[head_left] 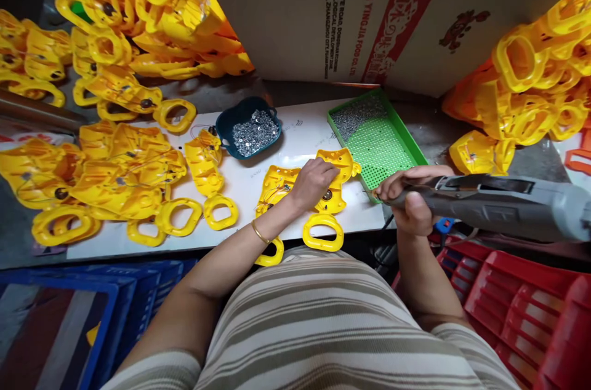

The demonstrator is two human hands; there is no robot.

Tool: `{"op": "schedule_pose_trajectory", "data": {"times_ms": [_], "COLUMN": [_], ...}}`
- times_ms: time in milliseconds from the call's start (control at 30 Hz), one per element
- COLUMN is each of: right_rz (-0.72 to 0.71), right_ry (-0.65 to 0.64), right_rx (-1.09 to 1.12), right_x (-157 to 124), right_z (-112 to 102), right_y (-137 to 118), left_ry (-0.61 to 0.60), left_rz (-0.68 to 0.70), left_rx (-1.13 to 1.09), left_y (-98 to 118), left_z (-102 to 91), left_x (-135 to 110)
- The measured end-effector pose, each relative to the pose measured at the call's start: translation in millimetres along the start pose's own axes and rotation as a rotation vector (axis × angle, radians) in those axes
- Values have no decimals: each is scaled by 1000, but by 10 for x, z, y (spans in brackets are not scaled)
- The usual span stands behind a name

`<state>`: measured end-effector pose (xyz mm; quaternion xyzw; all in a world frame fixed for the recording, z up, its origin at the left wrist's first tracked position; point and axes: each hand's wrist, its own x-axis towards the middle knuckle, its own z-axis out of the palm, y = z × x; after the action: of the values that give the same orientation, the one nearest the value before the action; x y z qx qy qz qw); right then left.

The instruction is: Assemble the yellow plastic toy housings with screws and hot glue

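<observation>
My left hand (pixel 314 183), with a gold bangle on the wrist, is over a yellow plastic toy shell half (pixel 340 163) that lies hollow side up on the white board. Its fingers are bent together with the tips down at the shell; whatever they pinch is too small or hidden to see. A second yellow half (pixel 277 184) lies just left, partly under that hand. My right hand (pixel 413 199) is wrapped round a grey electric screwdriver (pixel 489 202), held level above the board's right end. The tool's tip is hidden by the fingers.
A dark bowl (pixel 249 145) of small metal screws stands left of the hands. Behind my right hand is a green perforated tray (pixel 409 138) with more screws. Yellow shells (pixel 129 175) pile up at left and right. A carton (pixel 286 21) stands behind; blue (pixel 113 291) and red crates (pixel 512 291) flank me.
</observation>
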<state>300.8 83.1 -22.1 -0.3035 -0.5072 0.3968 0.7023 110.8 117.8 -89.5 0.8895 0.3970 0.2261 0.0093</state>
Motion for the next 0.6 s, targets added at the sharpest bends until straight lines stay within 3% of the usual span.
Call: {"op": "schedule_pose_trajectory", "data": {"times_ms": [167,467,600], "right_rz": [-38,-73,-15], "right_ry": [94,149,149], "right_rx": [21,-28,-16], "right_x": [121,218,209], "right_z": [-24,-71,-117], "right_y": [-14,70,134], "left_ry": [-10,69,66], "left_rz": [57,121,138], "left_rx": [16,87,74], "left_y": [-18,-16,-38], "left_z": [-48,-63,-43], "left_x": [-14,-11,-30]}}
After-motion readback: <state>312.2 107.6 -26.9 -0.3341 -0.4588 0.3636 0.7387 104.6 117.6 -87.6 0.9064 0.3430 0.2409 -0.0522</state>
